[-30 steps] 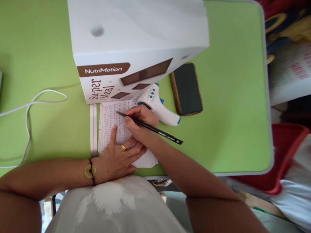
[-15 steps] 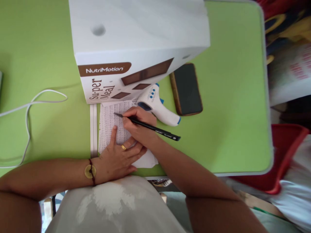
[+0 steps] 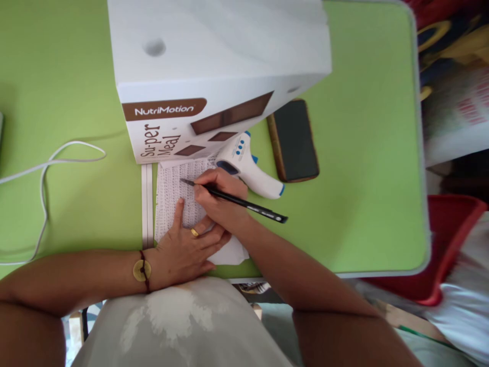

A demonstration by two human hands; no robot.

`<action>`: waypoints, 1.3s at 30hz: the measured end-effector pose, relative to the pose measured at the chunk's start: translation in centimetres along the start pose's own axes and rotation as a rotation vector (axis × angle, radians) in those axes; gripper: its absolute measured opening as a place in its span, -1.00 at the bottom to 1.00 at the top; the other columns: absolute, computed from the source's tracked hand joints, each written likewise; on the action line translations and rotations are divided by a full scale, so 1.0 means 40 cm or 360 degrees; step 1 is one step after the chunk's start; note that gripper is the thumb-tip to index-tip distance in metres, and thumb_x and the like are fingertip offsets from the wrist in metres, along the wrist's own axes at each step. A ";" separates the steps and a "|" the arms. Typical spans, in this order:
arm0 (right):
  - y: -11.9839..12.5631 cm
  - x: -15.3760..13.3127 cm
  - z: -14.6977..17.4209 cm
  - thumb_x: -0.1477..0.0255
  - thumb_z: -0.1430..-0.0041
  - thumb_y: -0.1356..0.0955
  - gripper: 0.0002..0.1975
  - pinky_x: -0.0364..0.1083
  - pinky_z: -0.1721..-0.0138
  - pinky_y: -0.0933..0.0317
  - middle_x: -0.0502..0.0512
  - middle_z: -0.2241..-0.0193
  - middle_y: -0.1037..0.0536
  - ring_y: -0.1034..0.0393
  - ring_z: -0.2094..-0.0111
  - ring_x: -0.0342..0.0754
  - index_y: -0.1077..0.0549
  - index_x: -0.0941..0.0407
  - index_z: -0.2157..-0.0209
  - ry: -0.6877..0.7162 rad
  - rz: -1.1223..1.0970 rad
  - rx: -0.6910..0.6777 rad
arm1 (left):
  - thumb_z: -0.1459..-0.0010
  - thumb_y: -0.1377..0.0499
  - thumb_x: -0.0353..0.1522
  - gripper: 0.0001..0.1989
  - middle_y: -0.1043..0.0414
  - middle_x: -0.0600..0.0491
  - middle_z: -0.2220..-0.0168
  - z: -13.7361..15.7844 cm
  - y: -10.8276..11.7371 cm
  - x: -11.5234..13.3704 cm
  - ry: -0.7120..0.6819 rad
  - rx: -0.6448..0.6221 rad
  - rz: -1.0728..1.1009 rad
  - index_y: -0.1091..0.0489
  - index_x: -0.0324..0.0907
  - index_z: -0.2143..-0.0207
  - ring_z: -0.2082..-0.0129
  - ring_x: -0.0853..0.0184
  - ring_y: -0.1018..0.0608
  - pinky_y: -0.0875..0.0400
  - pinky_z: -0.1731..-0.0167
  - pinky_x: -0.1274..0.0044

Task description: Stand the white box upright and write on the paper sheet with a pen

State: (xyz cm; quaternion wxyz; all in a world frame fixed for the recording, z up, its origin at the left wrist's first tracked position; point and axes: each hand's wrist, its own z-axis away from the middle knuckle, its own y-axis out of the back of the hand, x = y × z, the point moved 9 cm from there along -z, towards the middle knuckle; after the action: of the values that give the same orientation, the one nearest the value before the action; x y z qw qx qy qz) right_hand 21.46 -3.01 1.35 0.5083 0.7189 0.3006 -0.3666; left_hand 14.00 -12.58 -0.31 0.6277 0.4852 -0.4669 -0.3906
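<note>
My right hand [image 3: 221, 199] grips a black pen [image 3: 244, 204], whose tip rests on a sheet of paper [image 3: 171, 191] covered in small printed rows. My left hand [image 3: 183, 250], wearing a gold ring and a coin bracelet, lies flat on the lower part of that sheet with fingers spread. The paper sits on a green table [image 3: 362, 178], its top edge tucked against a white NutriMotion box [image 3: 214, 71].
A white and blue infrared thermometer [image 3: 248, 165] lies just right of my right hand. A dark phone [image 3: 294, 140] in a brown case sits beyond it. A white cable [image 3: 46, 173] loops at the left. A white ruler-like strip [image 3: 146, 204] borders the paper. A red chair [image 3: 446, 239] stands at right.
The pen tip has shifted slightly left and back along the line on the paper. My left hand has stayed in place.
</note>
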 end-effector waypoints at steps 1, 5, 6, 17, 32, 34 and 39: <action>0.002 0.001 0.000 0.46 0.00 -0.29 -0.94 -0.13 0.49 -0.27 -0.08 0.60 -0.43 -0.33 0.55 -0.13 -0.36 0.05 0.51 -0.0007 -0.0003 0.0016 | -0.32 -0.09 0.00 -0.36 -0.04 0.00 -0.36 0.000 0.000 0.000 -0.0003 -0.0004 0.0003 -0.11 -0.10 -0.32 -0.34 -0.03 -0.03 -0.11 -0.09 -0.32; 0.004 -0.004 0.000 0.49 0.00 -0.28 -0.93 -0.14 0.49 -0.26 -0.09 0.60 -0.43 -0.32 0.55 -0.14 -0.35 0.06 0.51 0.0036 0.0019 0.0030 | -0.32 -0.10 -0.01 -0.35 -0.06 -0.02 -0.35 0.000 0.001 0.000 -0.0003 0.0000 0.0019 -0.11 -0.11 -0.32 -0.34 -0.05 -0.04 -0.10 -0.10 -0.32; 0.003 -0.005 0.000 0.50 0.00 -0.28 -0.93 -0.15 0.49 -0.26 -0.09 0.60 -0.42 -0.31 0.56 -0.15 -0.34 0.06 0.51 0.0043 0.0029 0.0025 | -0.32 -0.10 -0.01 -0.34 -0.06 -0.02 -0.35 0.001 0.002 0.000 -0.0003 0.0004 0.0018 -0.11 -0.12 -0.32 -0.34 -0.05 -0.04 -0.10 -0.10 -0.33; 0.007 -0.011 0.001 0.50 0.00 -0.28 -0.92 -0.15 0.51 -0.22 -0.10 0.61 -0.40 -0.30 0.57 -0.16 -0.34 0.06 0.52 0.0084 0.0013 0.0038 | -0.31 -0.11 0.00 -0.33 -0.05 0.03 -0.36 -0.001 0.002 -0.002 0.0003 -0.0001 0.0015 -0.09 -0.11 -0.33 -0.34 -0.01 -0.04 -0.10 -0.10 -0.32; 0.004 -0.017 0.001 0.53 0.01 -0.26 -0.91 -0.16 0.55 -0.19 -0.13 0.65 -0.34 -0.24 0.62 -0.17 -0.27 0.06 0.52 0.0127 0.0029 -0.0002 | -0.30 -0.12 0.01 -0.34 -0.05 0.00 -0.35 0.000 0.003 0.000 -0.0004 0.0040 0.0012 -0.14 -0.11 -0.31 -0.34 -0.06 -0.03 -0.10 -0.09 -0.33; 0.004 -0.016 0.001 0.53 0.01 -0.26 -0.90 -0.15 0.55 -0.19 -0.11 0.64 -0.35 -0.25 0.61 -0.16 -0.27 0.06 0.53 0.0123 0.0027 -0.0017 | -0.31 -0.12 0.00 -0.35 -0.05 0.01 -0.35 0.000 0.003 0.000 -0.0001 0.0040 0.0010 -0.14 -0.11 -0.31 -0.33 -0.04 -0.04 -0.11 -0.10 -0.33; 0.012 -0.005 0.000 0.50 -0.03 -0.27 -0.92 -0.13 0.50 -0.24 -0.08 0.60 -0.39 -0.30 0.55 -0.13 -0.31 0.06 0.50 0.0064 0.0016 0.0044 | -0.30 -0.12 0.01 -0.33 -0.05 -0.01 -0.35 0.001 0.005 -0.001 0.0003 0.0042 0.0011 -0.12 -0.12 -0.32 -0.34 -0.04 -0.02 -0.12 -0.09 -0.32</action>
State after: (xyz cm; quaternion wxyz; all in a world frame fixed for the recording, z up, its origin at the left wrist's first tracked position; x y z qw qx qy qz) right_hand 21.72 -3.18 1.77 0.4940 0.7346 0.3020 -0.3538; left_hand 13.95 -12.50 -0.11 0.6229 0.4921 -0.4732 -0.3819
